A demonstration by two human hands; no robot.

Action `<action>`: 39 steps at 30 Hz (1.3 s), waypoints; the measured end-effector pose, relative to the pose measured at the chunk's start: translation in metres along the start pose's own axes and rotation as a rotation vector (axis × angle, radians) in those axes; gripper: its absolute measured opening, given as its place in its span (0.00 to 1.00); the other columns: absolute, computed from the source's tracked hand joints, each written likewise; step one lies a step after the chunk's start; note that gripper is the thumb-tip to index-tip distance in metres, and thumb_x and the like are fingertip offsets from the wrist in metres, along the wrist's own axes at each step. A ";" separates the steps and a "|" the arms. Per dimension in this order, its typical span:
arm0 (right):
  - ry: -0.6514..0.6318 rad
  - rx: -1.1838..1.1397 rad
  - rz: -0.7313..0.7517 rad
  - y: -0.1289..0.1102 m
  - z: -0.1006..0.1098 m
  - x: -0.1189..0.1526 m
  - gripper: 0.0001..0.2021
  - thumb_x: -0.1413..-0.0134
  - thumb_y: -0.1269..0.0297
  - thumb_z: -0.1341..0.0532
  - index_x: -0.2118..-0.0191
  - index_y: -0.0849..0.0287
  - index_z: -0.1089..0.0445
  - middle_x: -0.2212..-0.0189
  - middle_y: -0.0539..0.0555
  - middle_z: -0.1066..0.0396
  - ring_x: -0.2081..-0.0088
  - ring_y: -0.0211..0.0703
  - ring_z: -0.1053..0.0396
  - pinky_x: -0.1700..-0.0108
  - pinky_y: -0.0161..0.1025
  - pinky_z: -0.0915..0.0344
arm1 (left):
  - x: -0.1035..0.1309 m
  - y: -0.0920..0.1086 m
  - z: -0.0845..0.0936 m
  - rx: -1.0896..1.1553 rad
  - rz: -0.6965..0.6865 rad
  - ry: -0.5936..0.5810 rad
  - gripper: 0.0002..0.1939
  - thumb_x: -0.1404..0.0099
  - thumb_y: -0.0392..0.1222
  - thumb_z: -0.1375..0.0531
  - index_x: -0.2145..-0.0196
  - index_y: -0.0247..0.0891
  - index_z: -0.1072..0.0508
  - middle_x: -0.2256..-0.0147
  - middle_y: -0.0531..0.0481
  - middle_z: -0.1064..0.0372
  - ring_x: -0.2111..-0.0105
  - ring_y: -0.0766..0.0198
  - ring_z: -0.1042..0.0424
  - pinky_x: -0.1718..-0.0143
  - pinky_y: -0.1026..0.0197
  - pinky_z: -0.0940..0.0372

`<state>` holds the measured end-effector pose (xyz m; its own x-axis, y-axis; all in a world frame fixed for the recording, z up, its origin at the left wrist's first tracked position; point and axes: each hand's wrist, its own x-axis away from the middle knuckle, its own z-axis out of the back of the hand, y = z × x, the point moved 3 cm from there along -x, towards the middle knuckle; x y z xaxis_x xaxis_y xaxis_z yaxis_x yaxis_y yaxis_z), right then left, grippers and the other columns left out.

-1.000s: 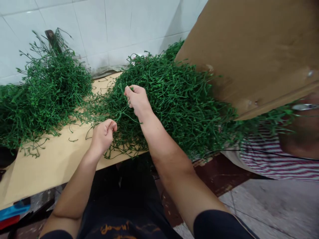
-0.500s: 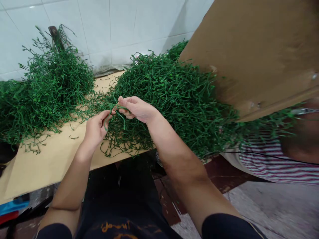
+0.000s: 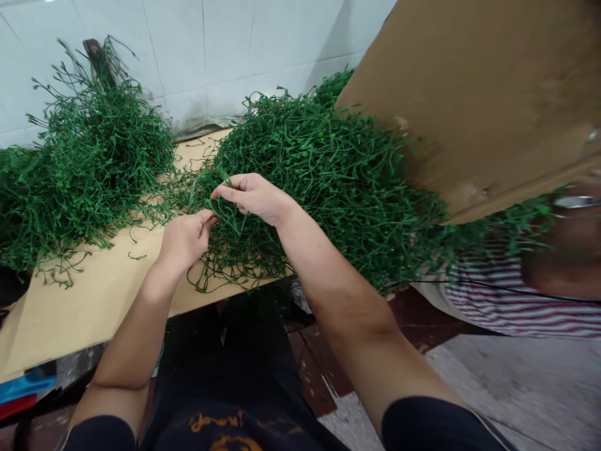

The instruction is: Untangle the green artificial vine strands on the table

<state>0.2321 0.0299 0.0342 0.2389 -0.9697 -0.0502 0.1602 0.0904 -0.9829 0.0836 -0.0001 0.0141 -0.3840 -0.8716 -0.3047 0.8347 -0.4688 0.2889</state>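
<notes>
My right hand [image 3: 256,197] pinches a thin green stem [image 3: 227,178] between thumb and fingertips, at the near left side of a big heap of green stems [image 3: 310,150]. Close by on its left, my left hand [image 3: 185,241] is closed, fingertips pressed together on a green stem; its fingers partly hide what they grip. The two hands are slightly apart. The stems look like thin plastic strands with small budded tips. Beneath lies a tan board [image 3: 117,282] with scattered loose stems.
A second pile of green stems [image 3: 89,169] stands at the left against the white tiled wall [image 3: 183,50]. A large brown cardboard sheet [image 3: 469,100] leans over the heap at the right. Beyond it, a person in a striped shirt [image 3: 493,307] is partly visible. Blue and red items [image 3: 28,388] lie lower left.
My hands have drawn slightly apart; the right has shifted a little left. My left hand has turned and its fingers are curled more tightly.
</notes>
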 end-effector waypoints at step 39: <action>0.105 -0.100 0.121 -0.015 0.005 -0.014 0.20 0.48 0.46 0.43 0.75 0.61 0.37 0.84 0.45 0.46 0.84 0.25 0.55 0.84 0.30 0.59 | -0.017 -0.010 -0.018 0.929 0.237 0.134 0.24 0.40 0.51 0.42 0.49 0.34 0.34 0.52 0.40 0.31 0.54 0.60 0.30 0.56 0.59 0.33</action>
<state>0.2313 0.0428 0.0501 0.1481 -0.9721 -0.1819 0.0396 0.1896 -0.9811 0.0886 0.0222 -0.0001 -0.1495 -0.9614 -0.2309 0.2179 -0.2598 0.9408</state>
